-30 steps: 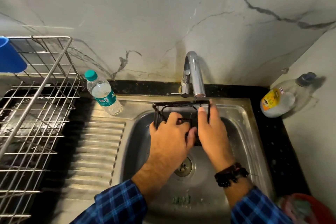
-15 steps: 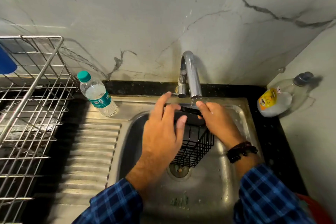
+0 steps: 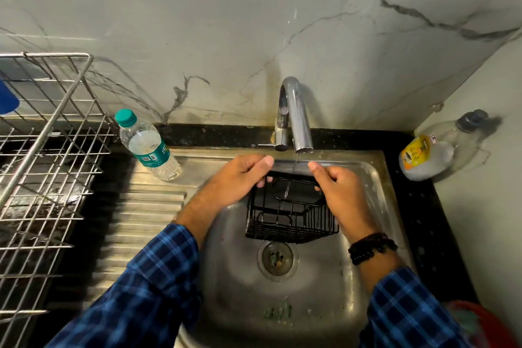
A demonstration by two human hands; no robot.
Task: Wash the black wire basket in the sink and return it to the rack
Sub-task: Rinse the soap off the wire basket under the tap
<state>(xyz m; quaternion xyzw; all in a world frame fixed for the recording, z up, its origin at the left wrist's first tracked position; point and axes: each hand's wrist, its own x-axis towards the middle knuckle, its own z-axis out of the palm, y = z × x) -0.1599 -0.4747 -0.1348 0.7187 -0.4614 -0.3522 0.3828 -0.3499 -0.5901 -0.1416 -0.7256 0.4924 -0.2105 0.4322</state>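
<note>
Rinse step: black wire basket (image 3: 292, 213) is held over the sink (image 3: 375, 178) bowl near its back edge, above the drain (image 3: 277, 257), under a thin stream from the tap (image 3: 296, 118). Best to rotate it slowly so water reaches every wire. Left hand (image 3: 240, 178) and right hand (image 3: 340, 192) each curl their fingers closed on opposite top-rim corners, palms down.

black wire basket (image 3: 292, 213) held over steel sink (image 3: 375, 175), open top facing up | left hand (image 3: 240, 178) grips its 9 o'clock rim | right hand (image 3: 343, 189) grips its 3 o'clock rim | thin water stream from curved chrome tap (image 3: 296, 116) at 12 o'clock falls into it | round drain (image 3: 277, 257) at 6 o'clock
</note>
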